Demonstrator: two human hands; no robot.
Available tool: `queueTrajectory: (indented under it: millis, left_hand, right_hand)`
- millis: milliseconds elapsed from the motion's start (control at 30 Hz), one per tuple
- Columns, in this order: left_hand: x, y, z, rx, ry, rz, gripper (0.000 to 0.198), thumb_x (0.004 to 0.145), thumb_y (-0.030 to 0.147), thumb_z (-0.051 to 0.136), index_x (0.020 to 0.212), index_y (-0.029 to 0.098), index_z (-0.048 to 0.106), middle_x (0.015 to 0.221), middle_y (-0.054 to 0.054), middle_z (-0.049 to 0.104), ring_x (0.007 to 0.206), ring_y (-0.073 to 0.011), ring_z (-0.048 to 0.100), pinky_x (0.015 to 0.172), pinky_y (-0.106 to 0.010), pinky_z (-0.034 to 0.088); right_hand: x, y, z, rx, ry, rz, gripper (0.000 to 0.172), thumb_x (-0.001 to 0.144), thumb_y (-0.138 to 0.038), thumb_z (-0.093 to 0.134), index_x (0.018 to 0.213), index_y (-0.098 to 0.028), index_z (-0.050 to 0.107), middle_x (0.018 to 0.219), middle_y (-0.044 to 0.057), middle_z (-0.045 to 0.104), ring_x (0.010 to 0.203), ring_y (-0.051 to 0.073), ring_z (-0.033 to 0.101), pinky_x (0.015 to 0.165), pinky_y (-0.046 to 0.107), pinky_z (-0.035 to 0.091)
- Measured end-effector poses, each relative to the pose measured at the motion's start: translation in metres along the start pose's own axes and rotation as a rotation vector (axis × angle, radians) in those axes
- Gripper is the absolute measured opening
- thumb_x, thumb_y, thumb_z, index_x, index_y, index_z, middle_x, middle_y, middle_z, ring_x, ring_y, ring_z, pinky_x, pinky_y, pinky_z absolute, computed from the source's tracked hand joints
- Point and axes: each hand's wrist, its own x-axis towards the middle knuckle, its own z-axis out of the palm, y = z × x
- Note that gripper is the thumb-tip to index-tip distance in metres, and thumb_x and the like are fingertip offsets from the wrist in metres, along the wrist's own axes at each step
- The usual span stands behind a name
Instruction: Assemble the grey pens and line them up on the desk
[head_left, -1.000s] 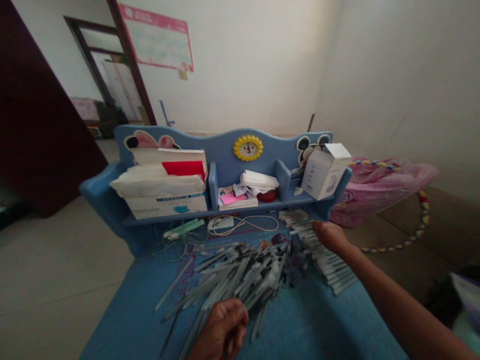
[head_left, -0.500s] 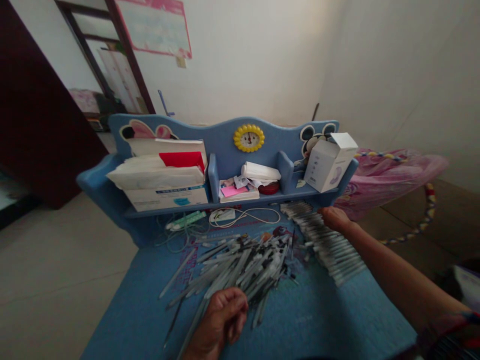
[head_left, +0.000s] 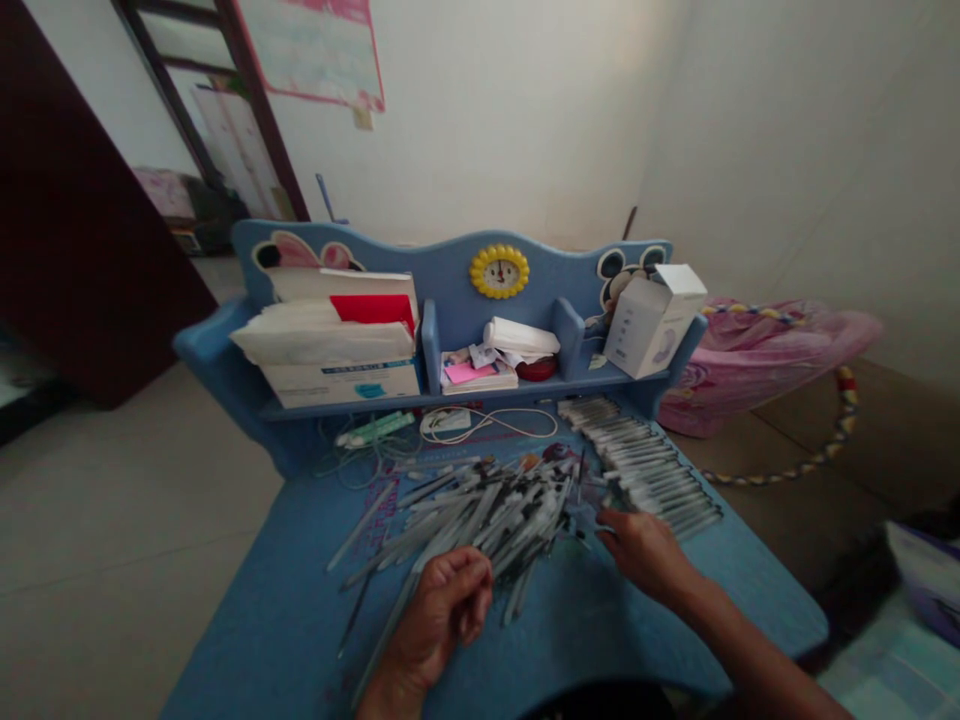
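Note:
A loose pile of slim, translucent pens (head_left: 480, 520) with dark bits among them lies across the blue desk. My left hand (head_left: 450, 605) rests at the near edge of the pile, its fingers curled closed; whether anything is inside them is hidden. To the right of the pile, my right hand (head_left: 645, 555) is held low over the desk with thumb and forefinger pinched together. Anything between those fingertips is too small to make out. Just beyond it, similar pens lie side by side in a neat slanting row (head_left: 645, 465).
Along the back of the desk (head_left: 247, 600) stands a blue shelf with a yellow flower clock (head_left: 499, 271). It holds a mask box (head_left: 345, 382), papers and a white carton (head_left: 649, 325). A white cable (head_left: 517, 432) lies below it. A pink basket (head_left: 772, 350) and a hoop are off to the right.
My right hand has come back toward me and left, from the far part of the pen row to beside the pile. My left hand stays closed in nearly the same place.

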Motion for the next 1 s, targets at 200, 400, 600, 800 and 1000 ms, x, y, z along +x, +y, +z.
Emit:
queueTrajectory:
  millis: [200,400,600,800,1000]
  left_hand:
    - [-0.001,-0.003,-0.003,-0.044,-0.006,0.058,0.026,0.064,0.036,0.071,0.063,0.015,0.057,0.038,0.004,0.049,0.030,-0.0036,0.033,0.031,-0.014,0.024]
    - [-0.001,-0.005,-0.007,-0.065,0.008,0.099,0.025,0.065,0.035,0.071,0.066,0.014,0.057,0.041,0.004,0.050,0.032,-0.0036,0.034,0.032,-0.014,0.026]
    - [-0.001,-0.007,-0.007,-0.055,0.010,0.126,0.024,0.067,0.035,0.069,0.066,0.014,0.057,0.042,0.004,0.049,0.033,-0.0038,0.035,0.032,-0.014,0.027]
    - [-0.001,-0.006,-0.006,-0.058,0.015,0.138,0.023,0.065,0.033,0.071,0.065,0.014,0.058,0.043,0.004,0.051,0.033,-0.0039,0.036,0.032,-0.015,0.027]
    - [-0.001,-0.006,-0.007,-0.083,0.007,0.137,0.023,0.064,0.032,0.072,0.065,0.014,0.058,0.043,0.003,0.052,0.032,-0.0035,0.035,0.032,-0.015,0.026]
  right_hand:
    - [-0.008,-0.014,0.018,0.092,0.030,0.044,0.022,0.084,-0.026,0.046,0.092,-0.024,0.066,0.081,0.009,0.072,0.079,0.024,0.067,0.063,0.029,0.042]
    - [-0.004,-0.019,0.014,0.154,0.033,0.056,0.020,0.082,-0.025,0.048,0.089,-0.024,0.067,0.083,0.007,0.072,0.083,0.023,0.066,0.066,0.028,0.042]
    - [0.006,-0.021,0.013,0.180,0.046,0.086,0.022,0.083,-0.025,0.047,0.093,-0.024,0.066,0.084,0.007,0.071,0.085,0.021,0.065,0.069,0.026,0.042]
    - [0.034,-0.030,0.013,0.220,0.070,0.165,0.031,0.082,-0.026,0.046,0.110,-0.024,0.060,0.095,0.008,0.070,0.093,0.023,0.063,0.072,0.027,0.042]
    - [0.058,-0.042,0.019,0.264,0.080,0.229,0.033,0.080,-0.026,0.047,0.111,-0.022,0.059,0.096,0.011,0.069,0.091,0.024,0.063,0.069,0.028,0.042]
